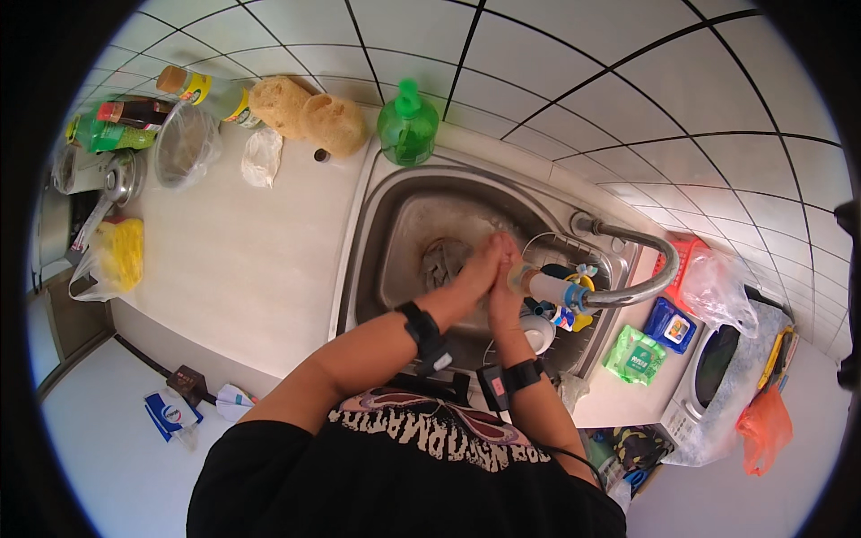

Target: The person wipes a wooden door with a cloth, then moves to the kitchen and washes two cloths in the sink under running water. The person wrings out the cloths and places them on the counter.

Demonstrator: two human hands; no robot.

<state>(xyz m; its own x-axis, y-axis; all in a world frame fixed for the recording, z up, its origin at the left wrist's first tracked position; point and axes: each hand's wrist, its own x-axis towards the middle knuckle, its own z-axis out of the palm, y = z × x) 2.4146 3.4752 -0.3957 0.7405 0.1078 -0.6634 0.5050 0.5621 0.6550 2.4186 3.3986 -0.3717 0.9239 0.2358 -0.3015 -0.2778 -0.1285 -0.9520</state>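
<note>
Over a stainless steel sink [403, 222], my left hand [485, 263] and my right hand [508, 276] are pressed together beside the outlet of a curved metal faucet [662, 269]. The palms and much of the fingers are hidden, so whether anything lies between them cannot be told. Below them, a crumpled grey cloth [445, 263] lies in the sink bowl. Right of my hands, a wire rack in the sink holds a white bowl [538, 334] and other small items. A green pump bottle [407, 128] stands behind the sink.
Two tan sponge-like lumps [334, 124], bottles and a bagged bowl [183, 144] stand along the back left counter. A yellow item in a plastic bag [124, 255] lies farther left. On the right are a red basket [679, 262], wipes packs [635, 355] and a covered appliance [716, 366].
</note>
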